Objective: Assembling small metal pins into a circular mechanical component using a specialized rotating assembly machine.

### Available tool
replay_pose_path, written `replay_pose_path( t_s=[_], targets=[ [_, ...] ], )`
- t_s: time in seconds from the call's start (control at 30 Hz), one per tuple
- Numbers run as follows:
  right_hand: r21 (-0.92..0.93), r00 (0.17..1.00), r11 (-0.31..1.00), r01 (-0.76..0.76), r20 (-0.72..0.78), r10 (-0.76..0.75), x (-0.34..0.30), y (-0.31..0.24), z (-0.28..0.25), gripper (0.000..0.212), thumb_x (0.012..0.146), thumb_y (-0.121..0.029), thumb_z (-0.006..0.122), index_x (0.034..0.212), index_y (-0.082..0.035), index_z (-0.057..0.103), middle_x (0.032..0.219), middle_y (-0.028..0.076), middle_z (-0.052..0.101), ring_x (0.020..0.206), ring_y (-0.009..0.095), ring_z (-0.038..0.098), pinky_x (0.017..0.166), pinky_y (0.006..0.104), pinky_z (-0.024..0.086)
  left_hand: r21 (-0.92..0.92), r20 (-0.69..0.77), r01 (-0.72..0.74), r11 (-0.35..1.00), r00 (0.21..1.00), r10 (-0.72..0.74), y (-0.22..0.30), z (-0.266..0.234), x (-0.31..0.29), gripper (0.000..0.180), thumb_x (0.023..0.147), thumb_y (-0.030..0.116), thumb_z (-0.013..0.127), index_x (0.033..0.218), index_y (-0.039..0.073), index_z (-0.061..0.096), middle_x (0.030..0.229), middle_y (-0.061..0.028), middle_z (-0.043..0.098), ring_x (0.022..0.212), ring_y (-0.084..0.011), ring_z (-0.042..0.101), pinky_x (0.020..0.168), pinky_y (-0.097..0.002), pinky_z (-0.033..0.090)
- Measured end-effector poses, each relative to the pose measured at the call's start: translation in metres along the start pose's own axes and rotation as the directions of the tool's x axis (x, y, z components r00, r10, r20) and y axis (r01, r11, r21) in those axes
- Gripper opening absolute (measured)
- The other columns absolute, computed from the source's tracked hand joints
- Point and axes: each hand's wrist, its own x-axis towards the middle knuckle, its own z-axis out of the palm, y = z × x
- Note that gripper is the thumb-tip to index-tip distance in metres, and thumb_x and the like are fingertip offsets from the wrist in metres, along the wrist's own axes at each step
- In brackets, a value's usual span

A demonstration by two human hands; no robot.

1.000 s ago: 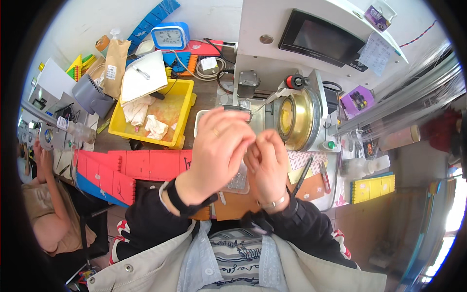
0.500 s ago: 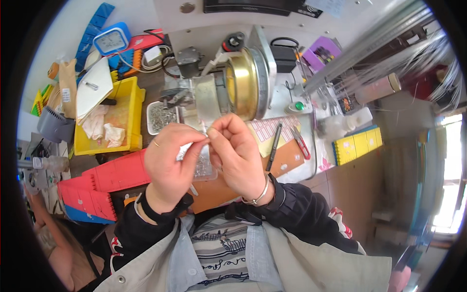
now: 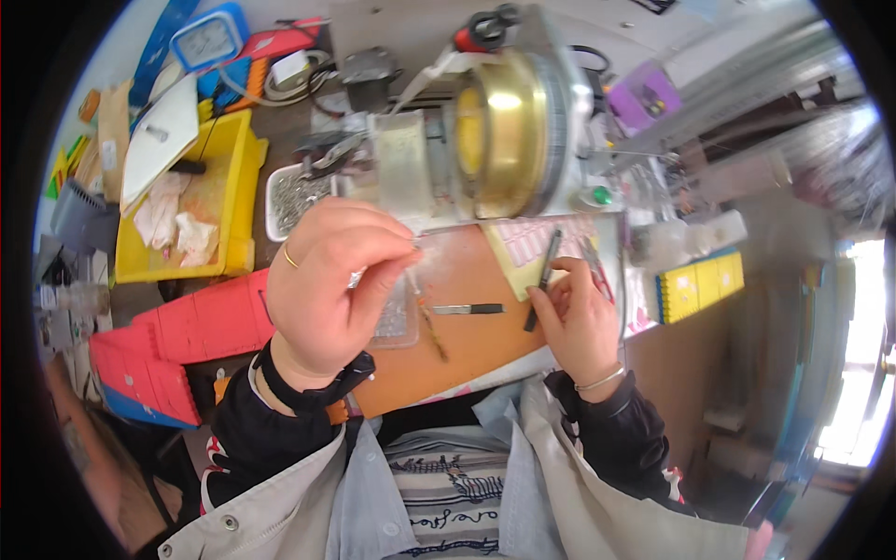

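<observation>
My left hand (image 3: 331, 280), with a ring and a black wristband, is raised over the board, thumb and forefinger pinched together. What they hold is too small to make out. My right hand (image 3: 581, 313), with a silver bangle, is low over the board's right side, its thumb and fingers closed around a slim black pen-like tool (image 3: 553, 245). Beneath my left hand is a clear plastic box (image 3: 399, 317) of small pieces, partly hidden by it. Another black and silver pen-like tool (image 3: 469, 309) lies on the brown board (image 3: 457, 266) between the hands.
A brass-coloured wheel machine (image 3: 513, 131) stands behind the board. To its left are a white tray of small metal parts (image 3: 297, 198) and a yellow bin (image 3: 247, 187) with cloths. Red bins (image 3: 210, 317) line the left; red-handled snips (image 3: 597, 266) lie behind my right hand.
The hands have come apart. My right hand has moved right and down onto the black pen-like tool; my left stays raised and pinched. The view has shifted slightly.
</observation>
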Motion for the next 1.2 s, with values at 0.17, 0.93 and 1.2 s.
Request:
replay_pose_path(
  t_s=[0.17,0.93,1.2],
  targets=[
    [-0.120,0.999,0.993,-0.003,0.049,0.009,0.013,0.004,0.002,0.025,0.089,-0.017,0.070,0.111,-0.008,0.061,0.069,0.005,0.060,0.057,0.024,0.059,0.054,0.0369,0.047,-0.076,0.034,0.040,0.996,0.999,-0.038,-0.004,-0.006,-0.005,0.025,0.077,-0.015,0.069,0.095,0.000,0.061,0.089,-0.0129,0.065,0.082,-0.0264,0.064,0.074,-0.0342,0.051],
    [0.867,0.803,0.419,0.270,0.038,-0.595,0.031,-0.063,-0.038,0.029,0.095,-0.031,0.070,0.103,-0.004,0.068,0.088,0.009,0.072,0.073,0.029,0.070,0.065,0.0398,0.055,-0.243,0.275,0.167,0.955,0.956,-0.098,-0.002,-0.020,0.000,0.034,0.079,-0.014,0.069,0.105,0.003,0.054,0.118,-0.0211,0.063,0.102,-0.0403,0.071,0.084,-0.0427,0.061],
    [0.831,0.829,0.473,0.294,0.025,-0.559,0.026,-0.070,-0.030,0.025,0.094,-0.027,0.071,0.103,-0.004,0.067,0.086,0.009,0.072,0.072,0.027,0.069,0.064,0.0382,0.054,-0.219,0.219,0.134,0.966,0.972,-0.085,-0.001,-0.017,-0.001,0.031,0.082,-0.013,0.070,0.104,0.001,0.054,0.118,-0.0229,0.061,0.106,-0.0456,0.069,0.088,-0.0463,0.061]
  ],
)
